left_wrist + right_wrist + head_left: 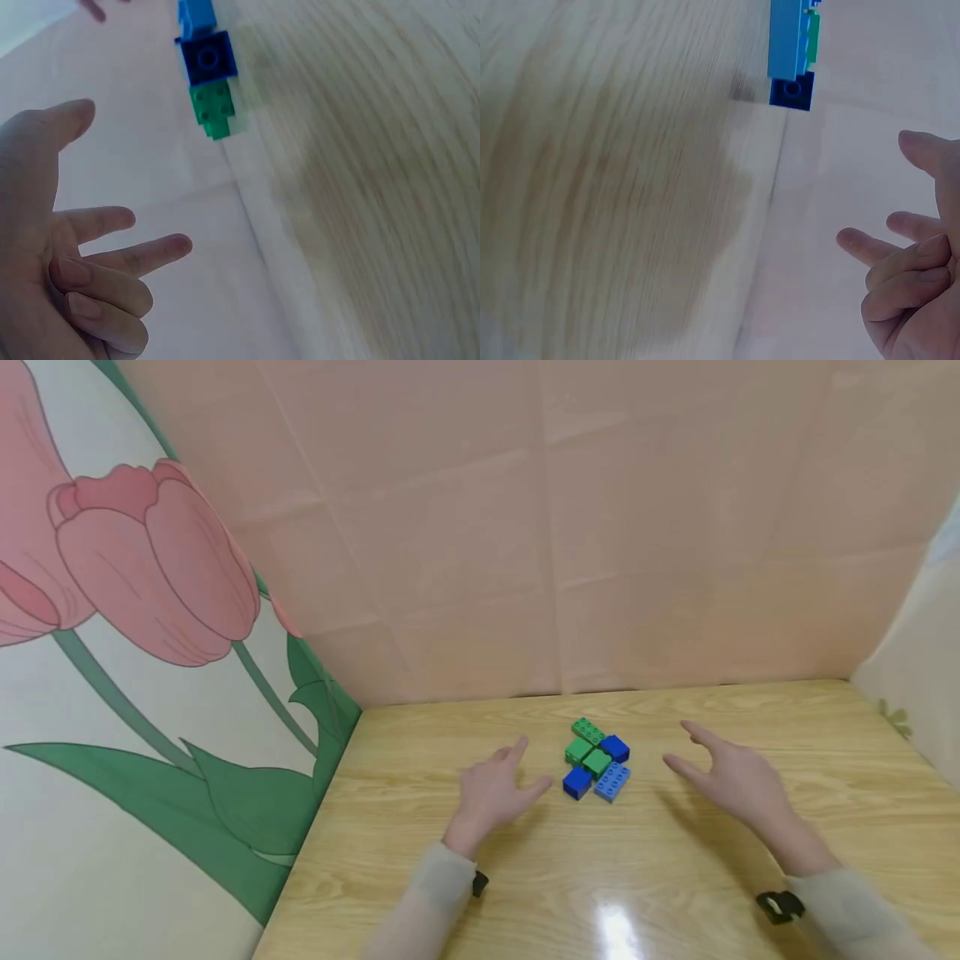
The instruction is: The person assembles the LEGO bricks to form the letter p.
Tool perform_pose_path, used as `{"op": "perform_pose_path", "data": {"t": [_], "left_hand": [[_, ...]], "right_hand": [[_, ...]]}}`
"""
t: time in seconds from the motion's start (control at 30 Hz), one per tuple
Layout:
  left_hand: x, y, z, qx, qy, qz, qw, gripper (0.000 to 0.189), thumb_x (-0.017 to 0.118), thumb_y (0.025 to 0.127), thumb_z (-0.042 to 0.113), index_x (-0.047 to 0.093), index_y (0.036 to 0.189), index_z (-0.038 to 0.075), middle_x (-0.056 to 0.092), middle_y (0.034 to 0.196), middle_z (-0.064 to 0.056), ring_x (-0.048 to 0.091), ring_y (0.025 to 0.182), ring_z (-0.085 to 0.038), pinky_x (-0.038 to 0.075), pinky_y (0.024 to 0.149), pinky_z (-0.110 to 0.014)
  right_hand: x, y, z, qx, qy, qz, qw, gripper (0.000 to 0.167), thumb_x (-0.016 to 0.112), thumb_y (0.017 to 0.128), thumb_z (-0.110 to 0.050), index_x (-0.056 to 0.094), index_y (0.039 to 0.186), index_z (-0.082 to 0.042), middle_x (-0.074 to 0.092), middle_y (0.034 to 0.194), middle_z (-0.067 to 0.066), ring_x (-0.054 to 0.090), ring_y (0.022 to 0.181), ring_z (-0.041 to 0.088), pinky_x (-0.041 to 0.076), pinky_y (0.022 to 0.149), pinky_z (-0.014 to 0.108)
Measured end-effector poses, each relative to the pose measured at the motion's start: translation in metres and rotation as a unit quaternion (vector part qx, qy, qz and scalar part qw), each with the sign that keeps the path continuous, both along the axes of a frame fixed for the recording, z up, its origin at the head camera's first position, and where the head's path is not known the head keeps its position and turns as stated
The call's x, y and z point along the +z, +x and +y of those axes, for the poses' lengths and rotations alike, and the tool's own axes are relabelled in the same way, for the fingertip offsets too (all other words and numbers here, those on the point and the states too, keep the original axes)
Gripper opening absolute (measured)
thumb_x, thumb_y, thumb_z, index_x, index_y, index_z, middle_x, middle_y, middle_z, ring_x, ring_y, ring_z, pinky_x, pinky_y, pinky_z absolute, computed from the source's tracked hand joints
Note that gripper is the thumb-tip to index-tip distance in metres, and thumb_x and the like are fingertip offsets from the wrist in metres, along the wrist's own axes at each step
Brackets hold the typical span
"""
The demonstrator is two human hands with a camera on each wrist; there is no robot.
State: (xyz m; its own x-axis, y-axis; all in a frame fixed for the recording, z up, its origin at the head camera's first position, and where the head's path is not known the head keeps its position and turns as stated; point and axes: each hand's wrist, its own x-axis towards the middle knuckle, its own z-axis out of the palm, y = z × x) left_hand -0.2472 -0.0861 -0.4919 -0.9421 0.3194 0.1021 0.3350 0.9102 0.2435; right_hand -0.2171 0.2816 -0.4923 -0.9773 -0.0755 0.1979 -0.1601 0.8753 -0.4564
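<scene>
A small cluster of toy building bricks lies on the wooden table. It has a studded green brick (588,730) at the back, two more green bricks (597,764) in the middle, a dark blue brick (577,782) at front left, another dark blue brick (616,748) at right, and a lighter blue studded brick (612,782) in front. Left of them, my left hand (491,789) hovers with thumb and two fingers stretched out, the other fingers bent, holding nothing. My right hand (738,781) hovers farther off on the right, likewise holding nothing. Neither hand touches a brick.
The wooden table (525,893) ends at a pink cloth backdrop (465,568). A tulip-patterned cloth (150,568) borders it on the left, and a pale cloth (915,668) hangs at the right. Dark bands (780,907) sit at both wrists.
</scene>
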Motion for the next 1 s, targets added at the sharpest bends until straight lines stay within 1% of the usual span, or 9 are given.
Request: {"op": "perform_pose_path", "data": {"t": [0.1, 0.2, 0.47, 0.6, 0.63, 0.73, 0.87, 0.93, 1.0], "left_hand": [[-0.005, 0.001, 0.005, -0.007, -0.002, -0.008, 0.9999, 0.088, 0.039, 0.094, 0.083, 0.037, 0.162, 0.028, 0.059, 0.147, -0.008, 0.069, 0.088, -0.023, 0.053, 0.072, -0.043], [-0.009, 0.003, 0.011, -0.017, -0.014, -0.011, 0.9997, 0.083, 0.043, 0.094, 0.080, 0.040, 0.161, 0.030, 0.061, 0.144, -0.006, 0.068, 0.111, -0.028, 0.054, 0.080, -0.049], [-0.018, 0.009, 0.026, -0.058, -0.038, -0.003, 0.9976, 0.079, 0.048, 0.094, 0.079, 0.050, 0.155, 0.028, 0.065, 0.138, -0.002, 0.069, 0.108, -0.024, 0.056, 0.081, -0.043], [-0.025, 0.008, 0.034, -0.068, -0.042, 0.004, 0.9968, 0.076, 0.047, 0.095, 0.078, 0.055, 0.150, 0.027, 0.067, 0.134, 0.001, 0.069, 0.106, -0.021, 0.055, 0.082, -0.042], [-0.026, 0.008, 0.037, -0.070, -0.043, 0.005, 0.9966, 0.075, 0.047, 0.095, 0.078, 0.057, 0.149, 0.026, 0.067, 0.134, 0.001, 0.068, 0.108, -0.021, 0.055, 0.084, -0.043], [-0.029, 0.007, 0.043, -0.075, -0.058, 0.013, 0.9954, 0.072, 0.047, 0.096, 0.078, 0.062, 0.144, 0.027, 0.069, 0.129, 0.003, 0.068, 0.104, -0.019, 0.055, 0.081, -0.042], [-0.030, 0.004, 0.051, -0.073, -0.069, 0.013, 0.9949, 0.066, 0.049, 0.096, 0.076, 0.066, 0.140, 0.029, 0.070, 0.123, 0.005, 0.067, 0.100, -0.017, 0.054, 0.078, -0.039], [-0.030, 0.004, 0.053, -0.070, -0.070, 0.012, 0.9950, 0.064, 0.051, 0.096, 0.074, 0.066, 0.139, 0.028, 0.070, 0.121, 0.004, 0.067, 0.098, -0.016, 0.053, 0.078, -0.038], [-0.030, 0.002, 0.056, -0.068, -0.074, 0.015, 0.9948, 0.062, 0.052, 0.097, 0.072, 0.067, 0.136, 0.026, 0.070, 0.116, 0.004, 0.066, 0.094, -0.015, 0.052, 0.075, -0.037]], "right_hand": [[-0.004, -0.002, -0.009, 0.006, -0.011, -0.006, 0.9999, 0.084, 0.056, 0.101, -0.063, 0.040, 0.158, -0.004, 0.056, 0.141, 0.031, 0.036, 0.045, 0.017, 0.029, 0.043, 0.034], [-0.008, -0.003, -0.018, 0.010, -0.020, -0.016, 0.9996, 0.083, 0.056, 0.101, -0.064, 0.041, 0.158, -0.005, 0.057, 0.139, 0.033, 0.035, 0.044, 0.015, 0.030, 0.044, 0.034], [-0.020, -0.006, -0.037, 0.017, -0.041, -0.039, 0.9983, 0.081, 0.054, 0.102, -0.063, 0.043, 0.157, -0.006, 0.057, 0.137, 0.035, 0.033, 0.044, 0.014, 0.029, 0.042, 0.031], [-0.028, -0.015, -0.041, 0.017, -0.044, -0.048, 0.9977, 0.078, 0.056, 0.102, -0.061, 0.044, 0.156, -0.006, 0.059, 0.136, 0.032, 0.048, 0.051, 0.016, 0.041, 0.050, 0.037], [-0.029, -0.017, -0.042, 0.018, -0.046, -0.048, 0.9976, 0.078, 0.057, 0.101, -0.060, 0.045, 0.155, -0.006, 0.061, 0.135, 0.032, 0.056, 0.057, 0.020, 0.046, 0.055, 0.042], [-0.034, -0.024, -0.047, 0.024, -0.050, -0.051, 0.9972, 0.077, 0.059, 0.101, -0.059, 0.047, 0.154, -0.004, 0.063, 0.132, 0.030, 0.065, 0.070, 0.023, 0.051, 0.067, 0.047], [-0.037, -0.033, -0.055, 0.028, -0.060, -0.055, 0.9963, 0.076, 0.061, 0.101, -0.057, 0.049, 0.152, -0.002, 0.066, 0.127, 0.029, 0.068, 0.080, 0.030, 0.053, 0.073, 0.053], [-0.038, -0.038, -0.059, 0.028, -0.061, -0.056, 0.9962, 0.074, 0.062, 0.101, -0.056, 0.051, 0.150, -0.002, 0.067, 0.124, 0.028, 0.069, 0.094, 0.038, 0.052, 0.079, 0.059], [-0.039, -0.043, -0.063, 0.028, -0.063, -0.060, 0.9958, 0.073, 0.062, 0.101, -0.055, 0.052, 0.148, -0.001, 0.068, 0.122, 0.027, 0.068, 0.099, 0.042, 0.052, 0.081, 0.061]]}}
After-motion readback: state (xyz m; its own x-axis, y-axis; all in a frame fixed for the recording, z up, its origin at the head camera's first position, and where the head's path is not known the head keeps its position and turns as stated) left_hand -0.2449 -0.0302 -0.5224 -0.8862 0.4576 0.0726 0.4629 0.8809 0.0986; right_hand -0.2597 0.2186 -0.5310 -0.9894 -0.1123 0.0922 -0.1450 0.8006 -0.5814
